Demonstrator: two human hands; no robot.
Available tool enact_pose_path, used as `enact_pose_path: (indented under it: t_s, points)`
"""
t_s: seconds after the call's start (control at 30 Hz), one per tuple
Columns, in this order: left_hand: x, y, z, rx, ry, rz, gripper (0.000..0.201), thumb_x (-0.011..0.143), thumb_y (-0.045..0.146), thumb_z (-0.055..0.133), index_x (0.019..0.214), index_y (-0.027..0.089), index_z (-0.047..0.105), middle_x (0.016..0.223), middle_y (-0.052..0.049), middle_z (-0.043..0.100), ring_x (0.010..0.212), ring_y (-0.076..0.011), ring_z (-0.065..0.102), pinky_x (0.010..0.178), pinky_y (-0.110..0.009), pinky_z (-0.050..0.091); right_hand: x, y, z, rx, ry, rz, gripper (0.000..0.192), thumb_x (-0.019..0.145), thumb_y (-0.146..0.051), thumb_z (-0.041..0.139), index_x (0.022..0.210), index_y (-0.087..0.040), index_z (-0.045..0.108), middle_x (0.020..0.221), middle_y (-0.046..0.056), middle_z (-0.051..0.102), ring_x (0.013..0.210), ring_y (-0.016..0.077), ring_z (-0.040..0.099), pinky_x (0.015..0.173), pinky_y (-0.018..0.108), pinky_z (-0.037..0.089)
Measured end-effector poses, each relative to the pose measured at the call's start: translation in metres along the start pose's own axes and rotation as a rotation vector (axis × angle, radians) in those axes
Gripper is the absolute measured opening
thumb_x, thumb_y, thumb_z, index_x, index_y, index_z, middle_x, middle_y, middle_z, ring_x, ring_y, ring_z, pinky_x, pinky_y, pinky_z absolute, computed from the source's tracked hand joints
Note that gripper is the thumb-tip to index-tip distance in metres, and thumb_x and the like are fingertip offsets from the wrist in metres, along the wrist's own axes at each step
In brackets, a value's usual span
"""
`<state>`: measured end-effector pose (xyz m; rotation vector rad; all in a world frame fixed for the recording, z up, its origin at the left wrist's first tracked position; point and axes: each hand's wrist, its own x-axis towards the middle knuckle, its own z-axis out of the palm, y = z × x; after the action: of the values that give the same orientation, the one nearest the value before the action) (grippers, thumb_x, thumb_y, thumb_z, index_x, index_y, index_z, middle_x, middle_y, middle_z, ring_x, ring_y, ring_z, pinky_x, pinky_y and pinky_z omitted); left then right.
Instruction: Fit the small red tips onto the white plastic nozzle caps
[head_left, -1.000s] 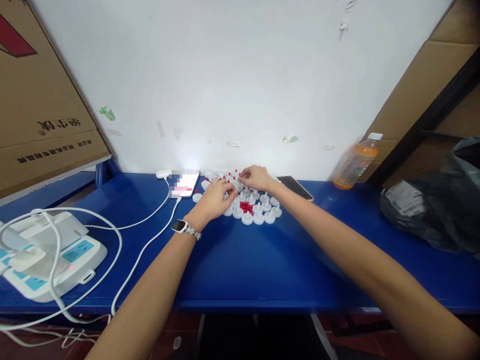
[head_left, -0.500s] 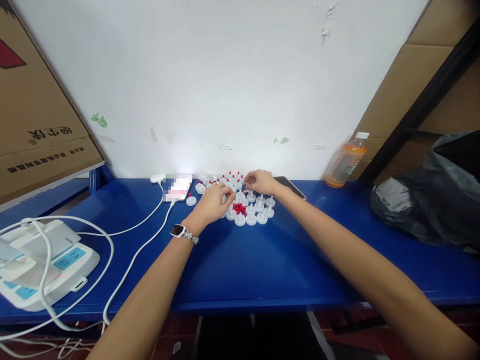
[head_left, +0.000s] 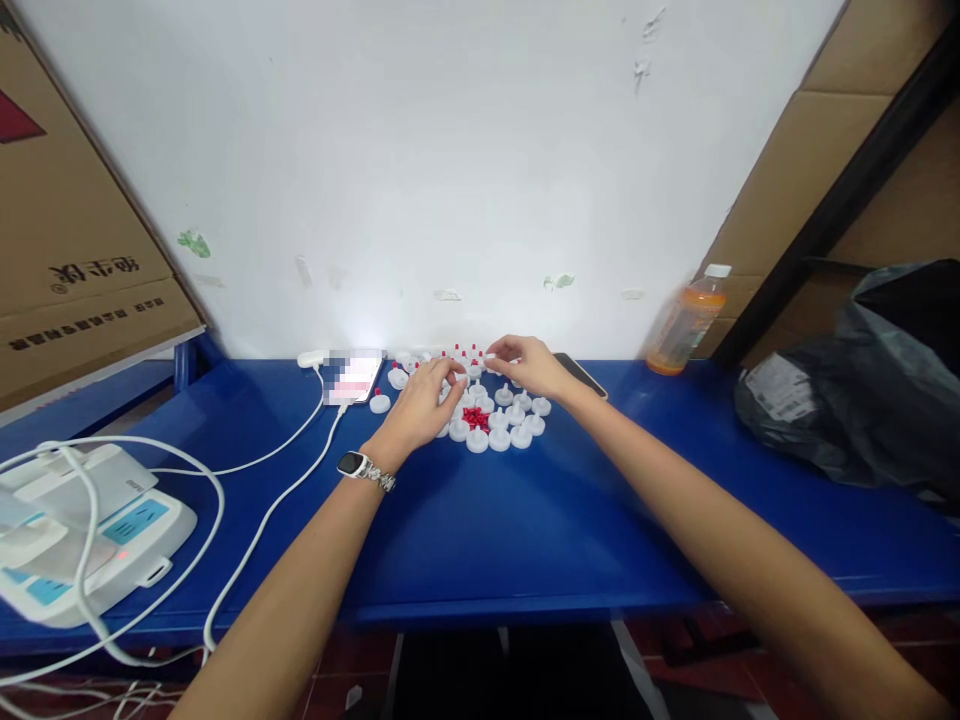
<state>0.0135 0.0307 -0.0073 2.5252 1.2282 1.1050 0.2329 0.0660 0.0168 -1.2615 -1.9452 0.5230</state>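
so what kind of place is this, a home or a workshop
Probably a small, informal assembly workspace rather than a home. A blue table holds many small white caps and red pieces, cardboard boxes lean against the wall, and a power strip sits nearby.

Bare forearms, left-wrist watch (head_left: 352,464)

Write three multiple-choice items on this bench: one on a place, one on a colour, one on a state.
1. Where does the orange bottle stand?
A. far right, by the wall
B. on the power strip
C. in the black bag

2. What colour is the table?
A. green
B. blue
C. grey

3. What is on the left wrist?
A. nothing
B. a glove cuff
C. a watch

Answers: 1 A, it stands against the wall right of the white caps. 2 B, the top is plainly blue. 3 C, a strapped watch shows behind the left hand.
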Motion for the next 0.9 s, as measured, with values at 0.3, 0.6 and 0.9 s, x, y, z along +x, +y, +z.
enact_pose_path:
  t_s: [0.3, 0.6, 0.9]
  points:
    - [-0.004, 0.026, 0.003, -0.073, -0.046, 0.036, 0.030, 0.106, 0.038, 0.028, 0.086, 0.021, 0.043, 0.079, -0.001, 0.051, 0.074, -0.0165, 0.051, 0.070, -0.032, 0.040, -0.055, -0.028, 0.018, 0.534, -0.080, 0.013, 0.039, 0.088, -0.055, 0.060, 0.094, -0.018, 0.070, 0.073, 0.001, 0.068, 0.072, 0.0168, 0.066, 0.072, 0.030, 0.052]
    - [-0.006, 0.028, -0.001, -0.152, -0.048, 0.044, 0.034, 0.106, 0.041, 0.028, 0.081, 0.021, 0.039, 0.078, -0.001, 0.050, 0.073, -0.0155, 0.049, 0.070, -0.030, 0.038, -0.056, -0.029, 0.018, 0.683, -0.138, 0.051, 0.040, 0.082, -0.057, 0.068, 0.089, -0.017, 0.070, 0.071, 0.002, 0.068, 0.066, 0.0140, 0.063, 0.064, 0.027, 0.049]
    - [0.003, 0.021, 0.000, -0.361, 0.149, -0.217, 0.046, 0.104, 0.051, 0.024, 0.074, 0.020, 0.042, 0.068, 0.000, 0.046, 0.064, -0.0148, 0.046, 0.063, -0.030, 0.036, -0.063, -0.033, -0.005, 0.086, 0.155, -0.324, 0.025, 0.088, -0.037, 0.067, 0.107, -0.022, 0.070, 0.103, 0.007, 0.069, 0.091, 0.0202, 0.064, 0.084, 0.036, 0.052]
